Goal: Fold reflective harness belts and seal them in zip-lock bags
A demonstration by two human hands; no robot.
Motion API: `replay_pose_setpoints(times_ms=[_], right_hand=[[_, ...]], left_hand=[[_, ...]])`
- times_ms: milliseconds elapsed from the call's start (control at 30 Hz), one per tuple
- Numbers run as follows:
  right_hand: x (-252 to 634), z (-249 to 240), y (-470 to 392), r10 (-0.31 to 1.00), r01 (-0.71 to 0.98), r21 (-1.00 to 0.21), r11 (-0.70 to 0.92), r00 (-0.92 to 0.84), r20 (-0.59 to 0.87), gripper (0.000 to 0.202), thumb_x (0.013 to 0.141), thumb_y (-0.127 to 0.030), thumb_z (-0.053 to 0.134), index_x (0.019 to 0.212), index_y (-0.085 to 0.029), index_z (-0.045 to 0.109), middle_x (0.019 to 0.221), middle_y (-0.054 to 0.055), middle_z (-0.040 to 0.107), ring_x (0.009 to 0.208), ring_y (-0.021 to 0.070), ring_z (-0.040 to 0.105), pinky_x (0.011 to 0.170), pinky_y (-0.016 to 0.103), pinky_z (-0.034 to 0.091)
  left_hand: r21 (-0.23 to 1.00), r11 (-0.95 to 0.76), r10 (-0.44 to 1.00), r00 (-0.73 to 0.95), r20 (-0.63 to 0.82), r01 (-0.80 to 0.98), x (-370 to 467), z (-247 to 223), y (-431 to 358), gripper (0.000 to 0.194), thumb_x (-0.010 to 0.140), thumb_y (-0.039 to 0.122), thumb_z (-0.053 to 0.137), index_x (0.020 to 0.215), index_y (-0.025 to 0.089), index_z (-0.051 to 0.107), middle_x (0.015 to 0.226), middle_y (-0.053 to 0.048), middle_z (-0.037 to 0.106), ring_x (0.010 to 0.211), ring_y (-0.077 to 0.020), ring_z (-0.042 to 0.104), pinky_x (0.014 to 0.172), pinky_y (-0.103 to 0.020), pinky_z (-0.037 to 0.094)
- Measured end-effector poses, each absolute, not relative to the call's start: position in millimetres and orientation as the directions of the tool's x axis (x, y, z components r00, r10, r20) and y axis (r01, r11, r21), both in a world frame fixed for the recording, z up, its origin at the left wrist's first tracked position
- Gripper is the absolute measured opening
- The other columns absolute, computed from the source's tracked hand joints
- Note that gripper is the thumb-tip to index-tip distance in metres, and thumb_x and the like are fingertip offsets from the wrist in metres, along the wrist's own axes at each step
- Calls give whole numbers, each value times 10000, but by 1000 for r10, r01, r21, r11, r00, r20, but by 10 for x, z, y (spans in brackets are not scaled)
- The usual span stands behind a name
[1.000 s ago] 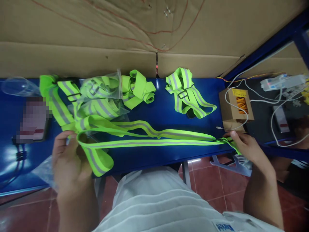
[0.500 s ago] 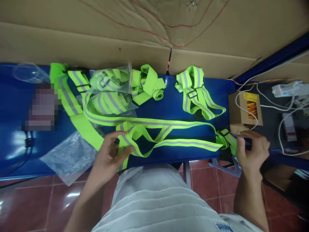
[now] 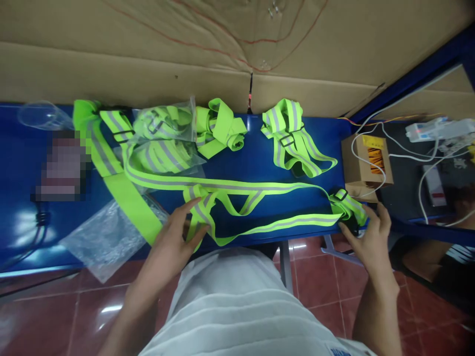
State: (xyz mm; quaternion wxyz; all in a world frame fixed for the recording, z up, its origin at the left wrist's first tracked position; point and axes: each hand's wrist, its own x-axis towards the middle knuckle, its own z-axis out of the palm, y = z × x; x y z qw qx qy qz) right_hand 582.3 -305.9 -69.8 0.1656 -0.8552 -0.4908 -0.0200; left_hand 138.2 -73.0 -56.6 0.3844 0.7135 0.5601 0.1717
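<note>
Strap (image 3: 293, 222) runs between the hands; left hand (image 3: 174, 237) touches its twisted end, grip unclear; right hand (image 3: 373, 240) spreads its fingers beside the buckle (image 3: 340, 195). Slack, crossing loops could snag or knot.

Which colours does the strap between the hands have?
The strap: yellow-green with a grey stripe, head view.

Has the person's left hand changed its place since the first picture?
Yes: the left hand has moved to the right, closer to the cardboard box.
</note>
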Motion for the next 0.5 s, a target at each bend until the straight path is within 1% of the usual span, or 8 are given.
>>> replay_pose_setpoints(times_ms=[67, 133, 167, 267, 333, 367, 433, 500], right_hand=[[5813, -701, -3089, 777, 810, -198, -552, 586, 232, 830, 873, -593, 710, 1509, -112, 477, 1541, 299, 400, 1454, 465, 407, 1149, 625, 401], [5797, -732, -3112, 736, 763, -160, -627, 647, 198, 809, 901, -609, 654, 1509, -104, 481, 1402, 291, 549, 1306, 474, 549, 1027, 639, 491], [5787, -754, -3117, 727, 748, -142, -648, 664, 175, 797, 921, -608, 617, 1519, -101, 470, 1348, 284, 595, 1236, 471, 598, 963, 629, 525], [5740, -798, -3102, 695, 713, -102, -694, 699, 168, 744, 978, -544, 515, 1549, -74, 423, 1242, 287, 668, 1072, 456, 684, 817, 575, 564], [5686, -772, -3075, 620, 657, -140, -741, 749, 233, 666, 1003, -479, 455, 1522, -61, 441, 1138, 279, 710, 936, 435, 722, 734, 534, 557], [5658, -736, -3061, 571, 622, -171, -764, 776, 268, 615, 1014, -451, 424, 1494, -70, 468, 1086, 265, 727, 873, 423, 731, 704, 515, 546], [5618, -623, -3040, 487, 570, -219, -792, 806, 336, 526, 1027, -432, 398, 1413, -109, 552, 1033, 245, 744, 824, 414, 738, 685, 498, 529], [5634, -476, -3035, 447, 559, -220, -800, 799, 402, 462, 1019, -462, 450, 1292, -148, 650, 1042, 246, 748, 870, 429, 742, 711, 508, 525]], left_hand=[[667, -181, 895, 402, -192, 723, 1330, -524, -763, 622, 901, 534, 683, 1470, 322, 546, 1002, -38, 720, 740, -204, 693, 697, -307, 537], [598, -275, 874, 455, -172, 753, 1290, -497, -797, 585, 954, 555, 613, 1484, 324, 526, 952, -25, 727, 692, -197, 699, 663, -291, 520], [551, -331, 861, 484, -157, 766, 1276, -491, -815, 572, 972, 549, 592, 1493, 324, 516, 929, -21, 730, 663, -195, 698, 626, -279, 500], [339, -527, 804, 587, -99, 779, 1260, -504, -867, 568, 1002, 477, 578, 1537, 324, 467, 950, -33, 758, 643, -212, 706, 522, -274, 406], [201, -611, 775, 630, -46, 766, 1265, -531, -894, 589, 1001, 447, 593, 1553, 299, 449, 937, -42, 768, 618, -228, 692, 497, -292, 362], [161, -630, 768, 641, -21, 760, 1272, -544, -902, 591, 1001, 442, 596, 1550, 278, 452, 907, -43, 767, 595, -233, 675, 498, -300, 359], [147, -657, 749, 663, 12, 739, 1291, -559, -909, 554, 1012, 422, 585, 1522, 233, 483, 868, -48, 751, 608, -242, 662, 551, -315, 410], [162, -694, 716, 696, 58, 701, 1324, -553, -909, 454, 1026, 359, 559, 1453, 205, 555, 907, -78, 732, 718, -265, 678, 660, -346, 472]])
